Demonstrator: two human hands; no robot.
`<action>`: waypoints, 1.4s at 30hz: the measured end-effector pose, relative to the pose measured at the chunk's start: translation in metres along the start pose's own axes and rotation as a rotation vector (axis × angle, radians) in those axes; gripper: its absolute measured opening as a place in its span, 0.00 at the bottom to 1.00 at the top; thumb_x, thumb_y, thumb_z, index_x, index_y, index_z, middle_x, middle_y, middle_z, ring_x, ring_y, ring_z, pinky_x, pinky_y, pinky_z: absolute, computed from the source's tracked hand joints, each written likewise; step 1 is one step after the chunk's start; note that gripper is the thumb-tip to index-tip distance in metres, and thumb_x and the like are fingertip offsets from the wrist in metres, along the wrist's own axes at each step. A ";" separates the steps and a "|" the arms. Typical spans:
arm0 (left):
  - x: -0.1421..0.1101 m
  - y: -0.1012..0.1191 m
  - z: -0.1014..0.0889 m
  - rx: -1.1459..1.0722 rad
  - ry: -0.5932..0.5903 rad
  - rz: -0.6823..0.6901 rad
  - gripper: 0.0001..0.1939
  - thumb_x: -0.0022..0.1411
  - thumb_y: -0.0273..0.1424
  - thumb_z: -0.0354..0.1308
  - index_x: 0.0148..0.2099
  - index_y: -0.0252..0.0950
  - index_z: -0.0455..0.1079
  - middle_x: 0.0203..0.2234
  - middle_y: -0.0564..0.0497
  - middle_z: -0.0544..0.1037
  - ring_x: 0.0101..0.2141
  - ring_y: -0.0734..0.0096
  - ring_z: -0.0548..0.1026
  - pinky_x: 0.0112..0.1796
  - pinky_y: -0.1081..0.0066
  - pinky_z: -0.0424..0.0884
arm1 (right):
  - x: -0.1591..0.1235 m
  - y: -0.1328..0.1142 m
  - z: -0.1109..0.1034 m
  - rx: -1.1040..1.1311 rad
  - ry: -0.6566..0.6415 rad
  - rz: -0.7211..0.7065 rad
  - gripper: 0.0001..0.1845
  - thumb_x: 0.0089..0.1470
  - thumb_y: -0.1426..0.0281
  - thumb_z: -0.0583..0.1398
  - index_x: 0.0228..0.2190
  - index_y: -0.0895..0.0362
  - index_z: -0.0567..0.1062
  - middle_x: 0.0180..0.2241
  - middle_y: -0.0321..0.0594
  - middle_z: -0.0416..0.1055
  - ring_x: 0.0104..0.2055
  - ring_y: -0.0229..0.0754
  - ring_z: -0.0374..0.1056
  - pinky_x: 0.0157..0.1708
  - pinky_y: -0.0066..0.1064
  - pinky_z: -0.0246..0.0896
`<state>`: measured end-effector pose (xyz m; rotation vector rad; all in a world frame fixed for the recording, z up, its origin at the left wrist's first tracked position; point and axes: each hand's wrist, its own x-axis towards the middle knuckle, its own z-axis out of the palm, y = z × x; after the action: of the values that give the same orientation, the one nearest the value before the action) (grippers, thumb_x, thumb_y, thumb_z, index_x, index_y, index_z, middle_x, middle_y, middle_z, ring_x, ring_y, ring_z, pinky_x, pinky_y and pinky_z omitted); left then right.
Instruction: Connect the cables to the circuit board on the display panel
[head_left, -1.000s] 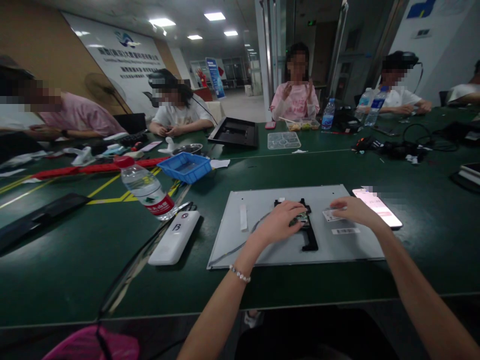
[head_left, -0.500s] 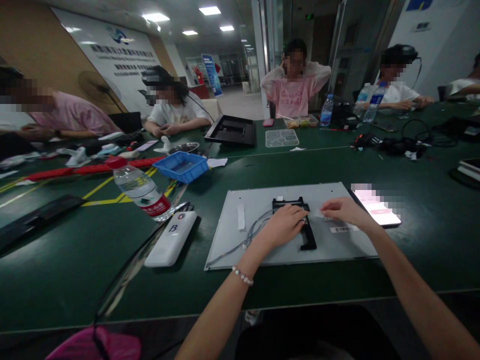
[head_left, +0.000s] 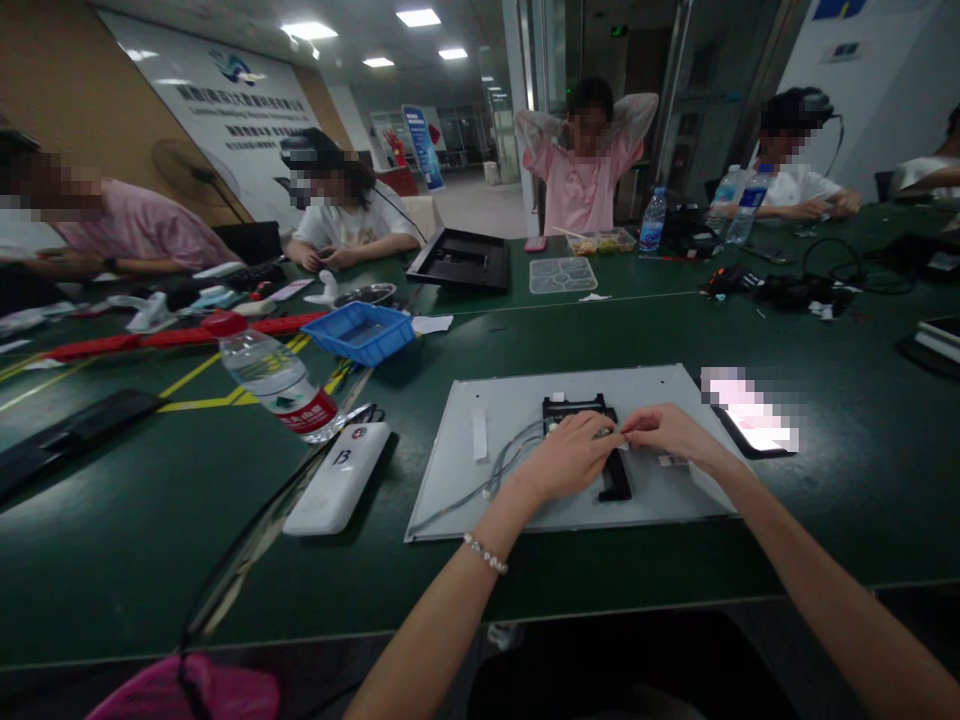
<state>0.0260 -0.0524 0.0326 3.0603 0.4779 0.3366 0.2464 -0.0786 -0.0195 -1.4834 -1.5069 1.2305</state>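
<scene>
A flat grey-white panel (head_left: pixel 450 490) lies on the table before me, with a black plastic bracket (head_left: pixel 616 480) on its middle. My left hand (head_left: pixel 574 450) is curled over the bracket, fingers closed around a small circuit board (head_left: pixel 603 432) that is mostly hidden. Grey cables (head_left: pixel 510 455) run out from under that hand across the panel. Fingertips of my right hand (head_left: pixel 667 435) are pinched together, meeting the left fingertips at the bracket's right side. What the pinch holds is too small and covered to name.
A lit phone (head_left: pixel 754 420) lies right of the panel. On the left are a white power bank (head_left: pixel 337 480), a tilted water bottle (head_left: pixel 281 385) and a blue tray (head_left: pixel 360 335). A black frame (head_left: pixel 459 260) and a clear plastic box (head_left: pixel 562 275) are farther back. Other people sit around the table.
My right hand has moved left, from over the panel's label to my left fingertips. More cable loops show beside my left hand. The person opposite has raised both arms behind the head.
</scene>
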 end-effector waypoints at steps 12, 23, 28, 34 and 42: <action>0.000 0.001 0.007 -0.040 0.007 -0.019 0.11 0.65 0.27 0.47 0.46 0.36 0.68 0.49 0.47 0.67 0.52 0.63 0.63 0.53 0.62 0.60 | -0.005 -0.008 0.004 -0.378 0.102 -0.217 0.07 0.46 0.70 0.59 0.30 0.55 0.77 0.34 0.39 0.75 0.31 0.40 0.69 0.35 0.32 0.64; 0.001 -0.001 0.006 -0.114 0.025 -0.032 0.14 0.65 0.29 0.48 0.52 0.36 0.64 0.49 0.46 0.68 0.52 0.65 0.65 0.52 0.63 0.60 | -0.009 -0.012 0.002 -0.439 0.058 -0.256 0.08 0.49 0.68 0.59 0.31 0.55 0.78 0.34 0.40 0.74 0.31 0.40 0.68 0.35 0.33 0.63; 0.002 -0.003 0.000 -0.076 0.037 -0.083 0.14 0.66 0.30 0.46 0.53 0.37 0.63 0.49 0.46 0.69 0.52 0.64 0.64 0.52 0.62 0.60 | -0.010 -0.015 -0.005 -0.383 0.159 -0.237 0.08 0.49 0.65 0.59 0.30 0.54 0.77 0.36 0.39 0.74 0.32 0.40 0.69 0.35 0.32 0.63; -0.009 -0.030 -0.023 0.012 0.187 -0.274 0.14 0.66 0.29 0.46 0.52 0.37 0.64 0.49 0.45 0.69 0.50 0.63 0.66 0.50 0.61 0.61 | -0.011 -0.015 -0.010 -0.394 0.265 -0.215 0.11 0.51 0.63 0.58 0.33 0.55 0.77 0.37 0.40 0.74 0.28 0.39 0.67 0.33 0.33 0.62; -0.064 -0.094 -0.048 0.024 0.293 -0.640 0.12 0.64 0.31 0.47 0.46 0.37 0.68 0.43 0.47 0.70 0.40 0.65 0.71 0.43 0.67 0.67 | -0.014 -0.019 -0.007 -0.466 0.348 -0.283 0.11 0.53 0.65 0.56 0.33 0.55 0.76 0.38 0.42 0.74 0.29 0.39 0.68 0.33 0.32 0.62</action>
<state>-0.0722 0.0169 0.0609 2.6757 1.4179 0.7371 0.2479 -0.0898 0.0028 -1.5977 -1.7512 0.4423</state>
